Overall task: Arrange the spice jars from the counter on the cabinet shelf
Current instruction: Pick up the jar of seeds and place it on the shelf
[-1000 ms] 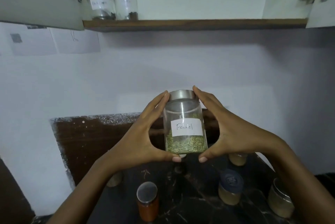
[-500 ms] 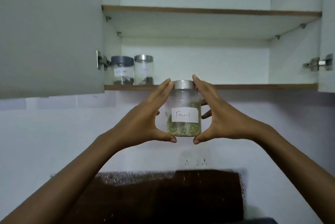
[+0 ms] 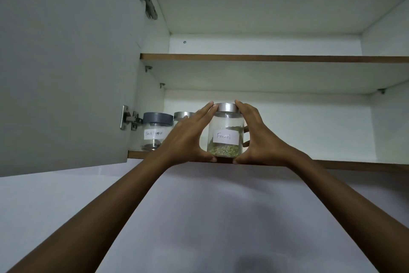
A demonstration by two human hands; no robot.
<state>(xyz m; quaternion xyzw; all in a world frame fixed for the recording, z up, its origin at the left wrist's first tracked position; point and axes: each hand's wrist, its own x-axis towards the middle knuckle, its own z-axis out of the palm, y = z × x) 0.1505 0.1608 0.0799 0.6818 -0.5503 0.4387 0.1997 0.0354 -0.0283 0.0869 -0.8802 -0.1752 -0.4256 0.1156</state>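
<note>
A clear glass jar labelled Fennel (image 3: 226, 133), with a silver lid and green seeds at the bottom, is upright at the front edge of the lower cabinet shelf (image 3: 332, 164). My left hand (image 3: 188, 137) grips its left side and my right hand (image 3: 257, 137) grips its right side, thumbs under its base. Whether the base touches the shelf I cannot tell. To the left on the same shelf stand a grey-lidded jar labelled Black Pepper (image 3: 155, 131) and a silver-lidded jar (image 3: 182, 115), the latter mostly hidden behind my left hand.
The open left cabinet door (image 3: 66, 62) hangs close to the left of the jars, with hinges (image 3: 129, 117) on its inner edge. An upper shelf (image 3: 265, 57) spans above. The lower shelf stretches bare to the right of the fennel jar. White wall (image 3: 210, 206) lies below.
Both hands have lifted the fennel jar from above the counter up to the lower shelf's front edge. The view has tilted upward, so the counter and its jars are out of sight.
</note>
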